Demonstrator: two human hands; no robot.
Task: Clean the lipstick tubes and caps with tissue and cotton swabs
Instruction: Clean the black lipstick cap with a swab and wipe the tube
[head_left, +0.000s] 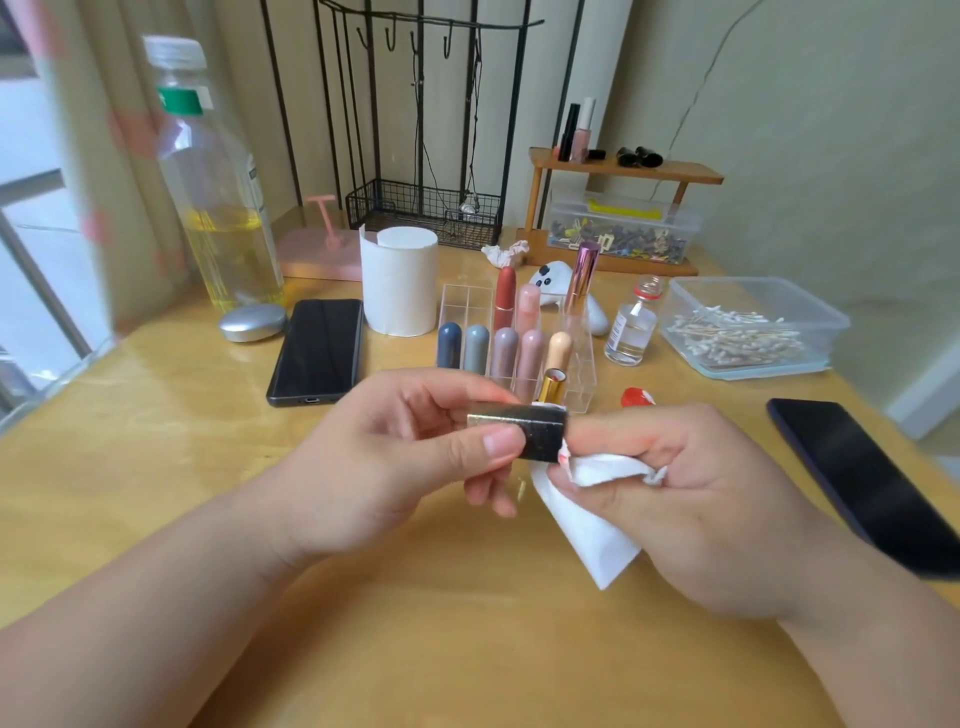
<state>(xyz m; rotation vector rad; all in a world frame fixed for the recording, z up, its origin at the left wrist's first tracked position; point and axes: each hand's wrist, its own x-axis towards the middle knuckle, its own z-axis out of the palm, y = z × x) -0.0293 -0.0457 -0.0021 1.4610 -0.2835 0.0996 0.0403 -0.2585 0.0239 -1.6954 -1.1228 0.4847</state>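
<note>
Clear rack (457, 299) holds lipsticks (504, 353); plastic box (810, 301) by the right edge of the table (156, 467) holds cotton swabs (727, 338). Left hand (395, 452) pinches a black cap (535, 434) mid-table; right hand (701, 499) grips tissue (597, 535) against it.

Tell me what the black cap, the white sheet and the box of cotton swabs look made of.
The black cap: likely glossy plastic with a metallic gold band that glints. The white sheet: tissue paper, matte, soft and crumpled, smeared red. The box: clear plastic with see-through walls.
</note>
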